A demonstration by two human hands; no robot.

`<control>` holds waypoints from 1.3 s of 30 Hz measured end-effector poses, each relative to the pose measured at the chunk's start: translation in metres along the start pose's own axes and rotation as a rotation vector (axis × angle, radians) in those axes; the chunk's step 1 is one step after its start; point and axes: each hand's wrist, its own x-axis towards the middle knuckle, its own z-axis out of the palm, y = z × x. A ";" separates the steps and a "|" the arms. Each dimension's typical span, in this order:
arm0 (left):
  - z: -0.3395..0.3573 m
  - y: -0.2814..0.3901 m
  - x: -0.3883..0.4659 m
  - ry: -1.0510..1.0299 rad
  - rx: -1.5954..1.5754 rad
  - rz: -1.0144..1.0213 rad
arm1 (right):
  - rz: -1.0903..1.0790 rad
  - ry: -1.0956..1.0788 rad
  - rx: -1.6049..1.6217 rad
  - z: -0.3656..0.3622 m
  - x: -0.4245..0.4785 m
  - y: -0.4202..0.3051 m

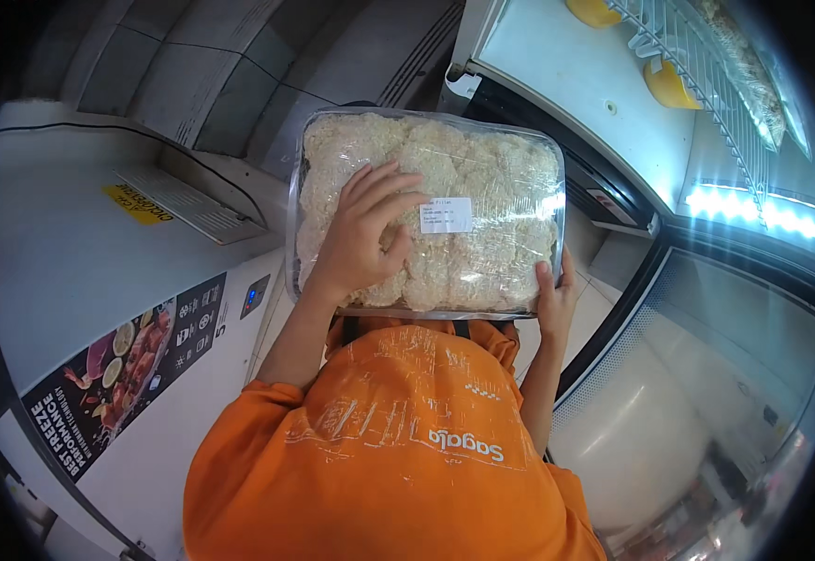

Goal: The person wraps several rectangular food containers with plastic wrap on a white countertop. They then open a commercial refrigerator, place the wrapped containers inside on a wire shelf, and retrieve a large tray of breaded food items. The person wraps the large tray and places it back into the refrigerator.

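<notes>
Before my chest is a clear plastic tray (293, 231) of pale, crumb-coated pieces (442, 151), covered in glossy cling film. My left hand (372, 228) lies over the left-middle of the film, back of the hand up, fingers spread and slightly bent. Its fingertips are close to a white label (446, 215) with printed writing. My right hand (554, 294) grips the tray's lower right edge, thumb on top and fingers around the side. The tray's underside is hidden.
A white chest freezer (120, 273) with a food picture stands at left, a black cable (134, 130) along its back. At right is a lit fridge with a wire shelf (716, 105), yellow containers (670, 84) and a glass door (688, 393). Floor tiles (586, 308) show between.
</notes>
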 end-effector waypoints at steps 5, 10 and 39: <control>0.000 -0.002 -0.003 0.007 -0.006 0.007 | -0.054 -0.014 0.002 0.000 -0.001 0.005; 0.000 -0.001 0.005 0.030 -0.020 0.028 | -0.012 -0.129 -0.159 -0.012 0.013 -0.019; -0.002 -0.004 -0.007 0.115 -0.015 0.041 | -1.071 0.722 -1.093 -0.154 0.283 -0.335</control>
